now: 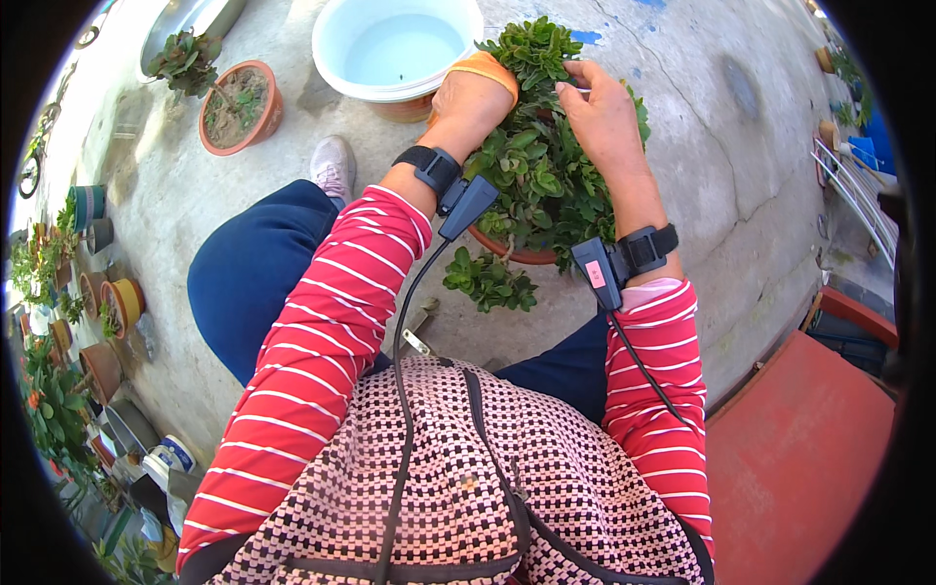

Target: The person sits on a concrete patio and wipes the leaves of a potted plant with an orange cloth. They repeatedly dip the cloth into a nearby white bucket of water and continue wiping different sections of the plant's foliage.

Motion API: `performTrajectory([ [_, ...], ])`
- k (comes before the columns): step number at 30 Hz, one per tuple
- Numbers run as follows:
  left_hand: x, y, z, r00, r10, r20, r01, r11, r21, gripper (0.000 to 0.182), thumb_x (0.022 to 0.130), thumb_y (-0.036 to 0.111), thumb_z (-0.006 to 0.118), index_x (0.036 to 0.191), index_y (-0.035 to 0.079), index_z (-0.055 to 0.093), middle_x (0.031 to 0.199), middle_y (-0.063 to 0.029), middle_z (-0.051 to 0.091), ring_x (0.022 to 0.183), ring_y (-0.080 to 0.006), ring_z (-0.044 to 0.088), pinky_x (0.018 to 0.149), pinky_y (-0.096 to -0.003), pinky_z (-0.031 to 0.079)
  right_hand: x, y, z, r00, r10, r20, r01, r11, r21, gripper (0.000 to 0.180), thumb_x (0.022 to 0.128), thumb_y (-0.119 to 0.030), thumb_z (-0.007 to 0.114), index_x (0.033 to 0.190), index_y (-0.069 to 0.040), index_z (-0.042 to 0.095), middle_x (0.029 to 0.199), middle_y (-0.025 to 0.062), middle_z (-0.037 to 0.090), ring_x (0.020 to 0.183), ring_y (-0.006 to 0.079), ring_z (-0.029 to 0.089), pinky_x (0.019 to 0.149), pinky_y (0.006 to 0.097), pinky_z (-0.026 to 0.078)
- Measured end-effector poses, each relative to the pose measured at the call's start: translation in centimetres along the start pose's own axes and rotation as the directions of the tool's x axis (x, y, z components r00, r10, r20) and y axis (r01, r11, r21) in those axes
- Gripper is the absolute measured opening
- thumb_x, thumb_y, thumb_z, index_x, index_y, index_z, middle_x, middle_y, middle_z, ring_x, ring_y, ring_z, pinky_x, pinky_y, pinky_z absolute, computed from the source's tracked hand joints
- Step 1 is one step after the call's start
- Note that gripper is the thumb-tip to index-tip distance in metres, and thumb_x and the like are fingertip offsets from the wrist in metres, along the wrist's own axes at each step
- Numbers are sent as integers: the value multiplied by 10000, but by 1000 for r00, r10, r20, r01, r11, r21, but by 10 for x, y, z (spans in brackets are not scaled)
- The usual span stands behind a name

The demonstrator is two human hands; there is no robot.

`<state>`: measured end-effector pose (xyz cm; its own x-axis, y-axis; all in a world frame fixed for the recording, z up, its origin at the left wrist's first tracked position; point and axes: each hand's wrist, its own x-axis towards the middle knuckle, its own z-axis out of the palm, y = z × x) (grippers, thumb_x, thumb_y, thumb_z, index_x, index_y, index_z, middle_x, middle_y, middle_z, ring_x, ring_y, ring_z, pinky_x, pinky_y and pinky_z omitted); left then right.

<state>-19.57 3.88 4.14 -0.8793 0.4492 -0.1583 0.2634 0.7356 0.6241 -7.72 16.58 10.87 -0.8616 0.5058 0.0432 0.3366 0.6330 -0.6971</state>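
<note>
A bushy green succulent plant (537, 172) grows in a round terracotta-coloured pot (523, 255) in front of me. My left hand (474, 99) is at the plant's upper left, with an orange cloth (482, 66) wrapped over its fingers, which are mostly hidden. My right hand (601, 110) touches the leaves at the upper right with thumb and forefinger close together; whether a leaf lies between them is unclear. Beyond my left hand, a white basin (401, 47) holds water with a small dark speck in it.
Left of the basin stand a terracotta-coloured pot (272, 115) with a small plant and a metal tub (219, 18). Several potted plants line the far left. A red board (797, 461) lies at the lower right, below white poles (855, 197). My shoe (333, 167) rests on the concrete.
</note>
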Motion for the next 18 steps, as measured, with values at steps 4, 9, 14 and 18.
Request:
performTrajectory([
  [4,4,0,3,998,-6,59,4,999,33,426,933,411,606,1174,78,715,1157,-229,734,1099,-428,701,903,-492,554,-2,-2,-3,1000,-5,1,5,1000,6,396,955,-208,667,1273,27,660,1128,245,741,1047,357,726,927,437,565],
  [9,16,-16,17,995,42,93,-50,995,87,456,936,411,596,1253,98,694,1219,-222,728,1165,-415,689,957,-491,538,-4,-1,-2,999,-31,-5,31,999,-6,380,958,-191,649,1272,22,660,1122,246,741,1041,362,726,929,431,565],
  [14,29,-33,29,974,166,153,-197,954,224,415,925,359,612,1237,105,710,1188,-191,744,1134,-386,705,921,-467,551,-4,5,-4,1000,3,19,-3,1000,14,383,959,-191,629,1285,8,659,1133,248,739,1053,385,722,938,442,559],
  [18,27,-35,26,911,318,262,-405,809,427,312,867,293,650,1055,76,771,1077,-185,758,1021,-366,729,848,-432,565,-4,6,-5,1000,-7,17,7,1000,1,392,963,-198,615,1298,1,656,1162,247,733,1075,397,714,951,450,554],
])
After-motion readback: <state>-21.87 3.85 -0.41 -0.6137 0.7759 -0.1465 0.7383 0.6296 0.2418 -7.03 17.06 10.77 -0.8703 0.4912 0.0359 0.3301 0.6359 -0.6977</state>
